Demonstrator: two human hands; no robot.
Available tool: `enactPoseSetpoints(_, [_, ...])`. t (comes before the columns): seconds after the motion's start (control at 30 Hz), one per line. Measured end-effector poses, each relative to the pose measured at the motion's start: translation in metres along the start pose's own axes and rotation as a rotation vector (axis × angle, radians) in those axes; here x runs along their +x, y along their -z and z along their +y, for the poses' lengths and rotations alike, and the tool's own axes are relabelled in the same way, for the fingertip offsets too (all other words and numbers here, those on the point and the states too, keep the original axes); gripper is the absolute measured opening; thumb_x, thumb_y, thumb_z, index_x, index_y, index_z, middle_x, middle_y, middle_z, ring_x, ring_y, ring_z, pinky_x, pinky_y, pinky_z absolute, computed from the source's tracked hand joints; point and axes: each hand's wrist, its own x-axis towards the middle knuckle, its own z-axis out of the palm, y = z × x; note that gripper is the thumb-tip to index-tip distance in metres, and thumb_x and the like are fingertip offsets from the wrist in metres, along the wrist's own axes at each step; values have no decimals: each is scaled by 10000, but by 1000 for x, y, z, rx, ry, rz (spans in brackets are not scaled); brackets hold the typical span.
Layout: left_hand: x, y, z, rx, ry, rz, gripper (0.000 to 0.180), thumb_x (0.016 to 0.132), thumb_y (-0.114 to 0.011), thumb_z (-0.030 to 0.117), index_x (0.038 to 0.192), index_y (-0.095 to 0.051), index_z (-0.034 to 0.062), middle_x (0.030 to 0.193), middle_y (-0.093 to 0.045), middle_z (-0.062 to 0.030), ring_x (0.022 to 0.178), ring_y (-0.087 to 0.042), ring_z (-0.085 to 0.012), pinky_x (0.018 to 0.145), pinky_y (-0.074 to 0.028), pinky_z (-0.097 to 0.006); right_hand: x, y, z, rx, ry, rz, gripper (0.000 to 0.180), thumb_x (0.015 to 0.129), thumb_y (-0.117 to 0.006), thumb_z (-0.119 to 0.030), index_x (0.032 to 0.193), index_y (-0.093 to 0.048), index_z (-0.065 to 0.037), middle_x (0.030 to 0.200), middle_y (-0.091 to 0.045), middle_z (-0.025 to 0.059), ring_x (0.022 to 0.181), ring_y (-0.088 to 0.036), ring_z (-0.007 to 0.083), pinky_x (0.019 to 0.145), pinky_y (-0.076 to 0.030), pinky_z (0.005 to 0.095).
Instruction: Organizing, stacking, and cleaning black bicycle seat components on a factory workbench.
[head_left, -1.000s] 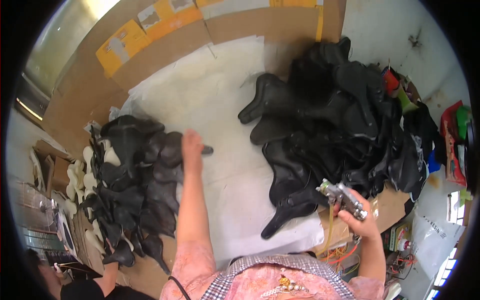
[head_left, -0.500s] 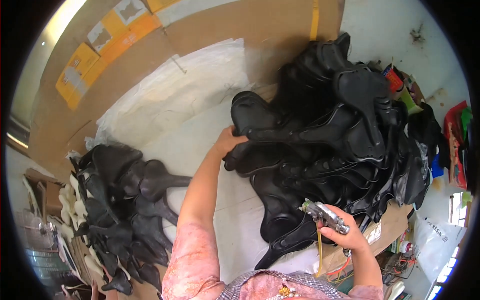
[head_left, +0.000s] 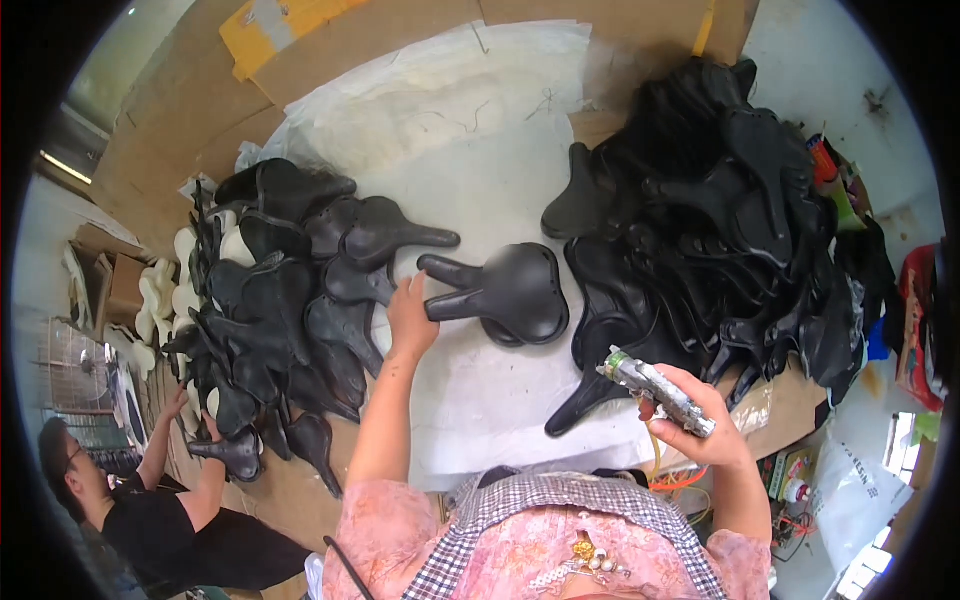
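Note:
My left hand (head_left: 408, 322) is closed about the narrow nose of a black bicycle saddle (head_left: 520, 295) at the middle of the table, its wide end pointing right. A second saddle nose (head_left: 448, 270) lies just beyond it, partly covered. My right hand (head_left: 705, 420) grips a silver hand-held air tool (head_left: 660, 390) with a green ring at its front; a yellow hose hangs below it. This tool is held over the near edge of the right saddle pile (head_left: 690, 250).
Another heap of black saddles (head_left: 290, 260) stands at the left, with pale saddle shapes (head_left: 155, 300) beyond. A co-worker (head_left: 160, 500) reaches into that heap at the lower left. White sheeting (head_left: 480, 420) covers the table; cardboard (head_left: 400, 40) lines the back. Coloured hoses (head_left: 685, 480) hang at the lower right.
My left hand has drawn away from the right pile, and two saddles now lie at the table's middle. The view has swung left, bringing the co-worker in. My right hand keeps the tool.

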Motion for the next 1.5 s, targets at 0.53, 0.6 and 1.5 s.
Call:
enactPoseSetpoints(0.53, [7,-58,102,-1449,339,157,229,863,-556,37,1091,-573,33,985,-621,-40,856,-584,-143,716,-480,-297,-69,-17,-34,-132,70,120,525,781,-703,-31,1262,-495,-14,944,-630,72,795,-612,136,725,-489,274])
enactPoseSetpoints(0.6, [13,-25,55,-1464,410,-105,41,888,-562,80,918,-585,64,825,-633,-22,692,-589,-106,617,-477,-266,-78,-10,-41,-152,32,118,513,777,-705,-30,1248,-504,-5,945,-632,73,793,-615,138,726,-488,273])
enactPoseSetpoints(1.5, [-35,-48,-2,-1900,650,-116,82,871,-568,28,952,-560,39,982,-622,-75,940,-593,-203,872,-471,-328,4,8,-57,-201,114,21,483,767,-698,5,1221,-534,-8,910,-639,55,775,-576,111,732,-466,251])
